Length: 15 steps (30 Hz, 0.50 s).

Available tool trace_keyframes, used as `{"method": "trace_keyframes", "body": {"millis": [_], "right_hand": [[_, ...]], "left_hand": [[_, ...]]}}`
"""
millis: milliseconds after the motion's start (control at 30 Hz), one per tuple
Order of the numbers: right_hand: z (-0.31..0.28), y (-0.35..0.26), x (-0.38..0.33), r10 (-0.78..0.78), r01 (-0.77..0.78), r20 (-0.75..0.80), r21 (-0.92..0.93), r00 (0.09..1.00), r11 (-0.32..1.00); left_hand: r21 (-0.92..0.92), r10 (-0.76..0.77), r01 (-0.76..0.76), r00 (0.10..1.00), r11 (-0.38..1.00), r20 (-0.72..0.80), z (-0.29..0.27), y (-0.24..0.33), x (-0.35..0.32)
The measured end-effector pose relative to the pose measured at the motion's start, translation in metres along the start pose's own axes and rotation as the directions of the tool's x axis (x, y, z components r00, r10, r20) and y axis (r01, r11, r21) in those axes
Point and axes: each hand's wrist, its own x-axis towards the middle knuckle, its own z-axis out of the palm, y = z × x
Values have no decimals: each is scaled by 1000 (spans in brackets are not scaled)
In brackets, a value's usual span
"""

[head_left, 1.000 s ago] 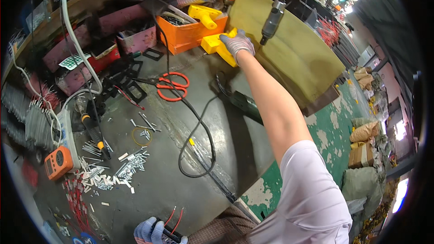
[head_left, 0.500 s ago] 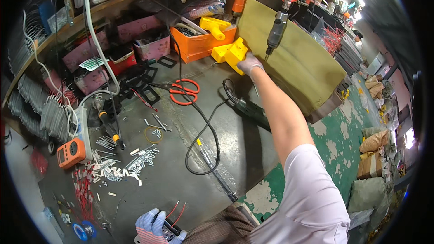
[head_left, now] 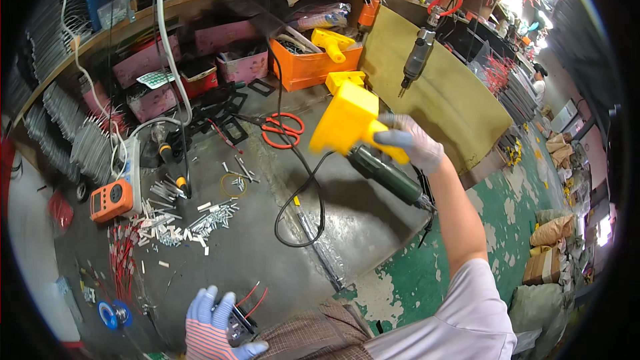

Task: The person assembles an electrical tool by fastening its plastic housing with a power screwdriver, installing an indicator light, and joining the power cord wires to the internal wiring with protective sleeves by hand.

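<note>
My right hand point(head_left: 415, 141), in a pale glove with grey-blue fingertips, grips the handle of a yellow plastic housing point(head_left: 350, 117) and holds it above the bench. Low in the picture, my left hand point(head_left: 215, 333), in a striped glove with blue fingertips, is closed around a small dark part point(head_left: 239, 327) with two red wires point(head_left: 253, 300); the fingers partly hide it. A dark green electric screwdriver point(head_left: 387, 175) lies on the bench below the housing. Against the orange bin point(head_left: 313, 70) rests a second yellow piece point(head_left: 345, 80), with a yellow handled housing point(head_left: 331, 43) on top.
Red-handled scissors point(head_left: 283, 131) lie mid-bench beside a looped black cable point(head_left: 321, 217). Screws and white pieces point(head_left: 200, 223), red wires point(head_left: 123, 263) and an orange meter point(head_left: 111, 200) sit at left. A dark driver point(head_left: 419, 57) hangs before a yellowish panel point(head_left: 460, 87).
My right hand has pulled back from beside the orange bin, bringing the yellow housing nearer and lifted. My left hand stays low with the dark part, its fingers slightly more spread. The view has shifted a little.
</note>
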Motion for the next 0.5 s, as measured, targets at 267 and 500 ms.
{"method": "trace_keyframes", "body": {"millis": [267,500], "right_hand": [[108,2,-6,-153,-47,863,200,481,979],[169,7,-52,-768,749,169,-425,618,508]], "left_hand": [[-850,158,520,836,83,526,2,46,62],[-957,-109,290,951,-6,289,32,29,13]]}}
